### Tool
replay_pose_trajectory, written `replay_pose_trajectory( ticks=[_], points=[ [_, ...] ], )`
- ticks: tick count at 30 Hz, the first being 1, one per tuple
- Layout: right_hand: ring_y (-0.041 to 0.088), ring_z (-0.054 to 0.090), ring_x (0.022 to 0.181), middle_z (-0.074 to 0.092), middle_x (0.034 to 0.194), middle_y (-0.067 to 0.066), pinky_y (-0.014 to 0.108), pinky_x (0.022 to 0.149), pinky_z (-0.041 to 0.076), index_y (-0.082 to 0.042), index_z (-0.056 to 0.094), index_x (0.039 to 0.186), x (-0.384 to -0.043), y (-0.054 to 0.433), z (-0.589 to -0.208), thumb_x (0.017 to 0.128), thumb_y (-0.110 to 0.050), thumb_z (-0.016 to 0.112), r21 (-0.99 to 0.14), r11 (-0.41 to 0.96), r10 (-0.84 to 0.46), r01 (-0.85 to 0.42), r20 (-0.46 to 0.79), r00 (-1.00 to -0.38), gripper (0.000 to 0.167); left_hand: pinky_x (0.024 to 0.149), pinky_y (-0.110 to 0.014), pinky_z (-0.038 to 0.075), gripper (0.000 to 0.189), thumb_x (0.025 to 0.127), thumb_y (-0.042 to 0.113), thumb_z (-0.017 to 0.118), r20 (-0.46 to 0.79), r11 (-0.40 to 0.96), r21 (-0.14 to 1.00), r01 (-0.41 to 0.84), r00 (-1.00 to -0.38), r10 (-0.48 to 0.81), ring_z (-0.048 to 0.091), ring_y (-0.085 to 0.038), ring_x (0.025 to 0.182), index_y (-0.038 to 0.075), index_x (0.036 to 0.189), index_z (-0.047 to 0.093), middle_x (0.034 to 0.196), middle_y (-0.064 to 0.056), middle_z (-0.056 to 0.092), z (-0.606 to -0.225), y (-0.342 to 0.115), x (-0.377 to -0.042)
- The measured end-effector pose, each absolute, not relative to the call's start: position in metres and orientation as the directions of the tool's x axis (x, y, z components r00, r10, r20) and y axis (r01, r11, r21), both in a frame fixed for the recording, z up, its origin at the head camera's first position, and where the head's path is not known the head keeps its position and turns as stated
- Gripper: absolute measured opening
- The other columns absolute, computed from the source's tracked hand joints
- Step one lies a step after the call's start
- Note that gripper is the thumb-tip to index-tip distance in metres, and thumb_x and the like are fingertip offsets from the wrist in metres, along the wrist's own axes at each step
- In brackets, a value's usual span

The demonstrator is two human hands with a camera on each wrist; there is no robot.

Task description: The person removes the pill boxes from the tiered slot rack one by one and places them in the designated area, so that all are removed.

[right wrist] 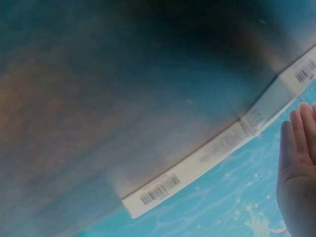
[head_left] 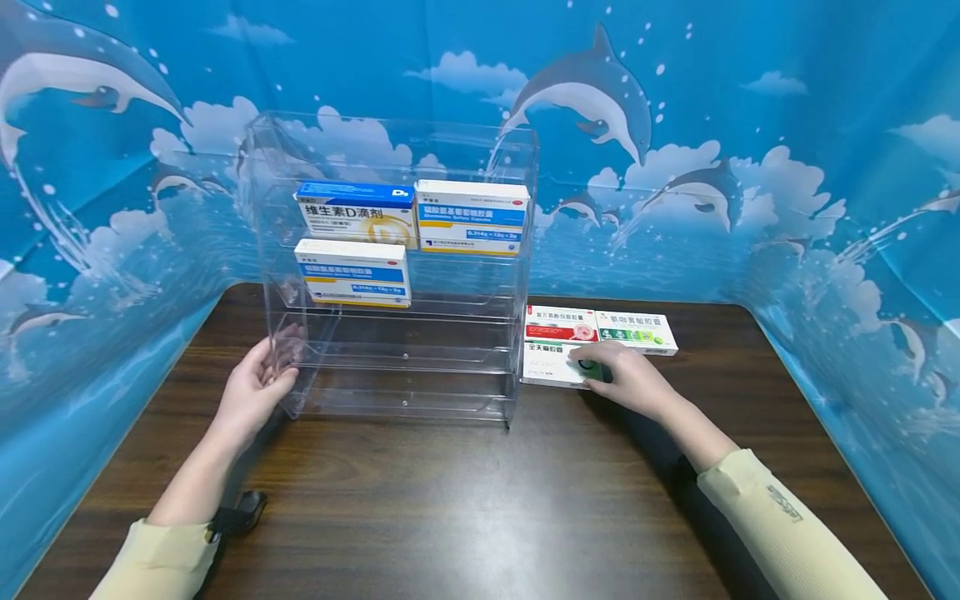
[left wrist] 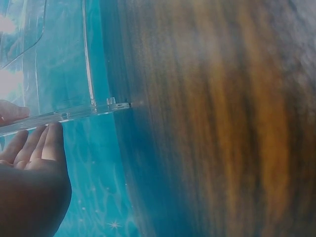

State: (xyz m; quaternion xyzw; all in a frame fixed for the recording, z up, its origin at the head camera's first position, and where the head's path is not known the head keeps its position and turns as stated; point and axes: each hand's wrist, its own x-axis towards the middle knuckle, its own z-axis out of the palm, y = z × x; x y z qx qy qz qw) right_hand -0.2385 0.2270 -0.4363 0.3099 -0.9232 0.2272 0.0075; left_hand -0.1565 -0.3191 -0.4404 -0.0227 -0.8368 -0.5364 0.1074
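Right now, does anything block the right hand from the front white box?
Nothing visible does: the right hand reaches over the front white box. The red-and-white box lies behind it and the clear rack stands to its left.

I wear pale yellow sleeves, the left sleeve (head_left: 150, 557) and right sleeve (head_left: 787, 529) each ending in a creased cuff on my forearm. Small dark lettering (head_left: 784, 503), too small to read, marks the right one. A black strap-like piece (head_left: 238, 514) with a rounded end sits beside my left cuff. My left hand (head_left: 255, 387) and right hand (head_left: 630, 379) are gloveless.
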Motion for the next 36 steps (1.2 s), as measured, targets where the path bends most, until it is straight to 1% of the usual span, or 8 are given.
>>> replay_pose_trajectory(
  ticks=[4,12,21,23,27,29,34,36],
  points=[
    [0.036,0.066,0.127,0.074,0.133,0.014,0.058,0.108,0.057,-0.005,0.072,0.133,-0.235,0.225,-0.426,0.087,-0.004,0.085,-0.402,0.691,-0.568,-0.601,0.213,-0.795,0.048,0.100,0.003,0.044,0.060,0.104,-0.005,0.056,0.195,0.416,0.897,0.150,-0.979,-0.067,0.049,0.025,0.119,-0.009,0.160,0.035,0.158,-0.030,0.049,-0.439,-0.318,-0.157],
    [0.034,0.067,0.121,0.075,0.125,0.013,0.057,0.101,0.060,-0.005,0.074,0.127,-0.227,0.213,-0.392,0.089,-0.003,0.084,-0.405,0.650,-0.526,-0.643,0.370,-0.765,0.039,0.099,0.004,0.043,0.060,0.104,-0.006,0.055,0.182,0.382,0.913,0.143,-0.981,-0.068,0.047,0.028,0.115,-0.011,0.160,0.033,0.157,-0.034,0.046,-0.442,-0.317,-0.154],
    [0.029,0.068,0.116,0.078,0.117,0.009,0.052,0.101,0.057,-0.005,0.077,0.120,-0.218,0.179,-0.354,0.088,0.003,0.082,-0.362,0.534,-0.511,-0.764,0.583,-0.632,0.033,0.097,0.005,0.043,0.060,0.105,-0.005,0.056,0.164,0.368,0.922,0.124,-0.983,-0.078,0.047,0.031,0.110,-0.011,0.160,0.033,0.154,-0.042,0.042,-0.440,-0.318,-0.154],
    [0.028,0.069,0.115,0.078,0.116,0.009,0.051,0.101,0.057,-0.006,0.078,0.119,-0.215,0.169,-0.348,0.087,0.003,0.083,-0.357,0.509,-0.510,-0.783,0.608,-0.609,0.033,0.098,0.004,0.044,0.060,0.104,-0.006,0.056,0.178,0.362,0.922,0.139,-0.981,-0.077,0.048,0.030,0.111,-0.011,0.159,0.034,0.154,-0.036,0.046,-0.440,-0.318,-0.154],
    [0.026,0.069,0.112,0.078,0.113,0.008,0.050,0.100,0.059,-0.007,0.079,0.118,-0.212,0.147,-0.337,0.086,0.004,0.083,-0.340,0.460,-0.512,-0.820,0.653,-0.558,0.033,0.097,0.003,0.046,0.058,0.104,-0.006,0.057,0.195,0.360,0.920,0.153,-0.977,-0.084,0.051,0.028,0.110,-0.012,0.158,0.035,0.142,-0.002,0.062,-0.441,-0.318,-0.153],
    [0.026,0.070,0.111,0.079,0.112,0.008,0.050,0.099,0.060,-0.006,0.079,0.117,-0.213,0.137,-0.333,0.087,0.004,0.083,-0.336,0.433,-0.512,-0.836,0.671,-0.536,0.032,0.096,0.003,0.046,0.058,0.104,-0.006,0.056,0.192,0.362,0.920,0.149,-0.977,-0.087,0.051,0.028,0.110,-0.012,0.158,0.035,0.139,-0.001,0.061,-0.440,-0.318,-0.153],
    [0.025,0.070,0.113,0.078,0.114,0.008,0.047,0.096,0.062,-0.006,0.079,0.117,-0.217,0.113,-0.323,0.090,0.001,0.081,-0.348,0.391,-0.510,-0.852,0.689,-0.516,0.028,0.096,0.004,0.044,0.060,0.104,-0.006,0.055,0.170,0.366,0.922,0.129,-0.982,-0.083,0.047,0.031,0.110,-0.012,0.159,0.032,0.154,-0.040,0.044,-0.439,-0.317,-0.151],
    [0.026,0.070,0.114,0.078,0.115,0.009,0.044,0.088,0.062,-0.007,0.079,0.118,-0.219,0.104,-0.319,0.092,-0.001,0.080,-0.356,0.387,-0.510,-0.851,0.686,-0.519,0.027,0.097,0.005,0.043,0.060,0.104,-0.007,0.055,0.167,0.365,0.922,0.128,-0.983,-0.079,0.046,0.032,0.109,-0.013,0.159,0.031,0.154,-0.043,0.041,-0.439,-0.318,-0.151]
  ],
)
